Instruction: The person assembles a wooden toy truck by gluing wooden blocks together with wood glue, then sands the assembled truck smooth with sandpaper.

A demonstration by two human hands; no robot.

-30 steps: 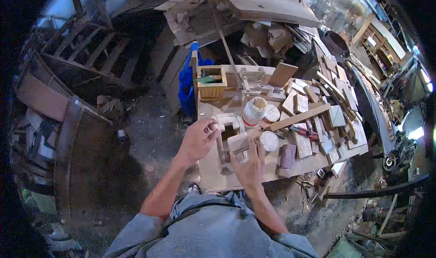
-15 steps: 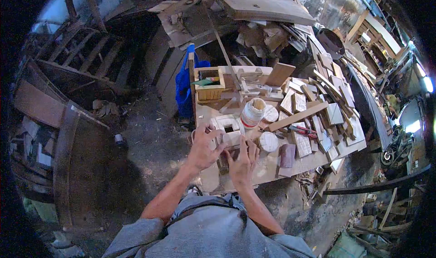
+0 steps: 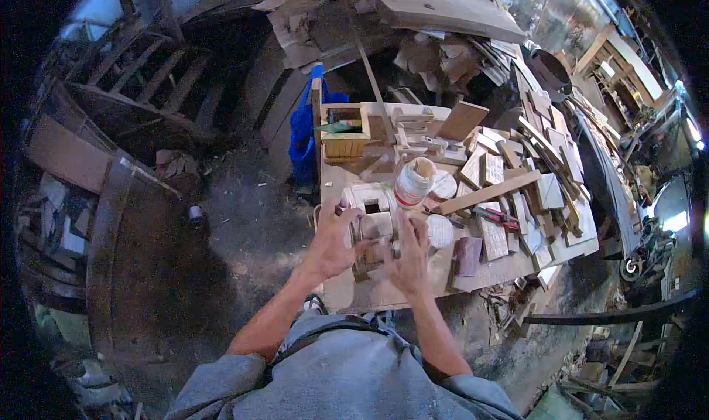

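Note:
A pale wooden piece with a square hole (image 3: 379, 225) lies near the left front of the workbench. My left hand (image 3: 332, 244) is closed around its left side, fingers over the top edge and thumb at the near side. My right hand (image 3: 408, 263) is just right of the piece, its fingers stretched forward and its thumb apart and blurred; I see nothing held in it. A white jar (image 3: 413, 183) with a crusted rim stands behind my right fingers. Round pale wooden discs (image 3: 440, 231) lie to the right of that hand.
A wooden box (image 3: 344, 147) with tools stands at the back left, beside blue cloth (image 3: 303, 143). Wood offcuts (image 3: 509, 176) heap the right side, with red-handled pliers (image 3: 496, 217) among them. A reddish-brown sandpaper-like block (image 3: 467, 256) lies near the front edge (image 3: 443, 293).
My right hand has drawn slightly right, away from the wooden piece, and its thumb has moved. My left hand stays on the piece. The view has shifted a little.

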